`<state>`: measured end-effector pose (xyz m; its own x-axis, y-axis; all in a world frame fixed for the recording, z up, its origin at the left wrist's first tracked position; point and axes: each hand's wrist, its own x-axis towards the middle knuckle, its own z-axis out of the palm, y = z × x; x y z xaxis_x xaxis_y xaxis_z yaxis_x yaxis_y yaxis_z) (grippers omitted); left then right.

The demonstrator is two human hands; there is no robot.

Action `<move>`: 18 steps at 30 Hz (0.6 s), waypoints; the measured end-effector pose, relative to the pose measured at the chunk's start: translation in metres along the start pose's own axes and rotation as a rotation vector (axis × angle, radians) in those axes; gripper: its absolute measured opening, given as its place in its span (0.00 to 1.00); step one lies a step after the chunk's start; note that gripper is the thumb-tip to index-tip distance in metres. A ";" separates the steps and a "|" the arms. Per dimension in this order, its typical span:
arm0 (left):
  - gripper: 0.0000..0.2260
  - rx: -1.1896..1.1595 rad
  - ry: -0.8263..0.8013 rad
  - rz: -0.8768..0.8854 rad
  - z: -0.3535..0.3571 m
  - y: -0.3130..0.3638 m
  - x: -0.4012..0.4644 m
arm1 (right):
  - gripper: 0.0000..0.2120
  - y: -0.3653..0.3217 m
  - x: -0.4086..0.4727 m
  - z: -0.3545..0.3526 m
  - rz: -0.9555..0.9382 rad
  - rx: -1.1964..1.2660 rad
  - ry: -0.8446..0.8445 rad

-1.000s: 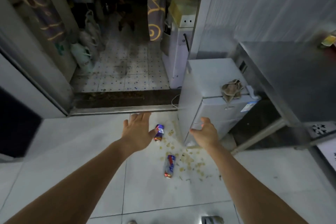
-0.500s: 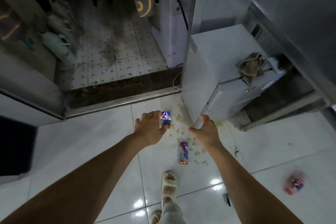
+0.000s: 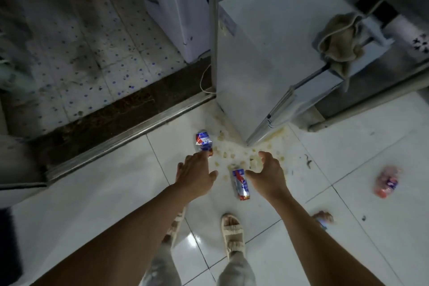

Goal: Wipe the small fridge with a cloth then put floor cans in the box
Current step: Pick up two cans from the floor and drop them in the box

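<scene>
I'm looking straight down at the white floor [image 3: 97,211], both arms stretched out ahead of me. My left hand [image 3: 196,175] hangs with fingers straight and a little spread, holding nothing; its fingertips overlap the near end of a blue can [image 3: 203,143] in this view, though I cannot tell whether they touch it. That can lies on its side near the metal threshold [image 3: 130,139], just beside the fridge's front corner. My right hand [image 3: 267,175] is wide, fingers loosely bent, thumb reaching toward a second can [image 3: 241,183], which lies on its side between my two hands; the hand grips nothing. Pale crumbs [image 3: 234,153] are scattered over the tiles around both cans and up against the foot of the fridge [image 3: 267,58]. The fridge stands at the far edge of the floor, right of the threshold, and the cloth [image 3: 340,44] sits crumpled on its top at the right edge, one end drooping over the side. A red can [image 3: 386,181] lies well apart toward the right edge of the floor, blurred. Another small thing shows just right of my right forearm, too hidden to name. My sandals [image 3: 233,232] stand on the tiles below the hands.
</scene>
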<state>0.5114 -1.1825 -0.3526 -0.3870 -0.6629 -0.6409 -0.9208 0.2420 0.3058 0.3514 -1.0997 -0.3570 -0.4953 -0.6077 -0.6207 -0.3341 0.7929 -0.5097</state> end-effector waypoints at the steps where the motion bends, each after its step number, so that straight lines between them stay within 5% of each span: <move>1: 0.27 0.021 -0.020 0.026 0.004 -0.005 0.011 | 0.31 0.004 0.003 0.009 0.034 0.016 0.014; 18: 0.26 0.167 -0.123 0.216 0.184 -0.091 0.221 | 0.35 0.169 0.150 0.209 0.328 0.060 0.090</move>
<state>0.5006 -1.2209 -0.6515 -0.5681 -0.4952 -0.6573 -0.8079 0.4878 0.3308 0.3880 -1.0658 -0.6604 -0.6386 -0.3125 -0.7033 -0.0992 0.9397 -0.3274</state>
